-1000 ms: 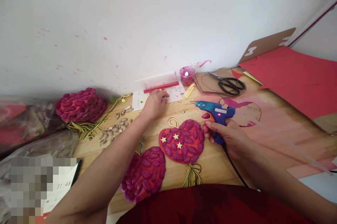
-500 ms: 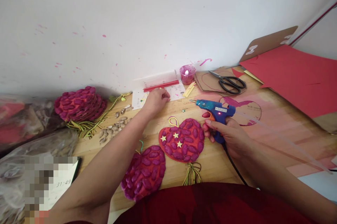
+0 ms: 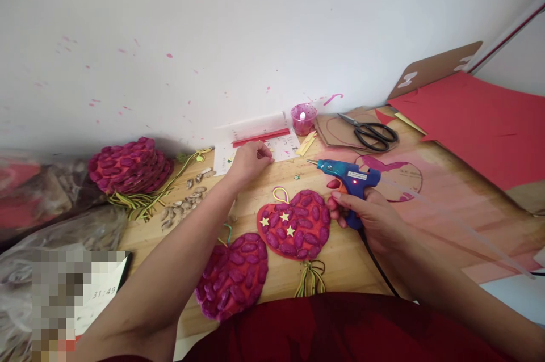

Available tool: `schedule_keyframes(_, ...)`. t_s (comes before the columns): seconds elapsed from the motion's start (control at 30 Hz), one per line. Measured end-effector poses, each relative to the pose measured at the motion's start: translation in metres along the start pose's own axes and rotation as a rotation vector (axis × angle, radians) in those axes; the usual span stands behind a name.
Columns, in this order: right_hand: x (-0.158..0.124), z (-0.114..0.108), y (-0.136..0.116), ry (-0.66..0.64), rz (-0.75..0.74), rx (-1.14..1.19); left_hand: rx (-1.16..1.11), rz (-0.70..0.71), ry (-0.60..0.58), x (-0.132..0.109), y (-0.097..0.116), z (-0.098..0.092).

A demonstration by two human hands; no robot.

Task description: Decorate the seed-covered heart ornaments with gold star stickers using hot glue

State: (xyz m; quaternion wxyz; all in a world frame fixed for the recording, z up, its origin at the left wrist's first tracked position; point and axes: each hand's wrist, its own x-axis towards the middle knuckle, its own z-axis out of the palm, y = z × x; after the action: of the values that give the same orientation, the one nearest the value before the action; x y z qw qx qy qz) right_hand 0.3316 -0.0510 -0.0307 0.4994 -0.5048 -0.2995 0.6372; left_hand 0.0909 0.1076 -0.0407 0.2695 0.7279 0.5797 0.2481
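Observation:
My right hand [image 3: 366, 209] is wrapped round a blue hot glue gun [image 3: 351, 175], its nozzle pointing left and a red light glowing on its side. Over the front edge of a white paper sheet [image 3: 221, 158] is my left hand [image 3: 251, 160], fingers bent together; whatever is between them is too small to make out. Below lies a red heart [image 3: 300, 226] covered with purple-painted peanut shells, bearing three pale yellow stars, a yarn loop and a yarn tassel. A second purple-shelled heart [image 3: 236, 277], without visible stars, sits to its lower left, partly behind my left forearm.
Stacked shell hearts [image 3: 123, 163] and loose peanuts [image 3: 185, 209] lie left, near plastic bags [image 3: 55, 226]. At the back are a red strip [image 3: 260, 138], a purple-stained cup [image 3: 304, 119] and black scissors [image 3: 374, 136] on cardboard. Red sheets [image 3: 481, 129] cover the far right.
My left hand has shifted very slightly over the paper, its fingers a little more drawn together. The glue gun in my right hand stays almost in place.

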Motion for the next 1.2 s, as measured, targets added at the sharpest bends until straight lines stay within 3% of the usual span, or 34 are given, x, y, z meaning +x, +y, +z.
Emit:
schedule_keyframes(0.23, 0.001, 0.0, 0.001, 0.007, -0.001, -0.01, -0.25, -0.063, -0.02, -0.01, 0.004, -0.006)
schedule_keyframes(0.4, 0.002, 0.001, 0.001, -0.005, -0.006, -0.004, -0.776, -0.257, -0.156, -0.047, 0.024, -0.015)
schedule_keyframes(0.5, -0.001, 0.005, -0.002, -0.008, 0.012, -0.007, -0.897, -0.293, -0.192, -0.074, 0.036, -0.019)
schedule_keyframes(0.83, -0.02, 0.034, -0.012, -0.152, -0.034, -0.128, -0.974, -0.287, -0.192, -0.132, 0.054, -0.015)
schedule_keyframes(1.2, -0.031, 0.057, 0.001, -0.208, -0.051, -0.22, -0.912, -0.204, -0.196, -0.155, 0.059, -0.013)
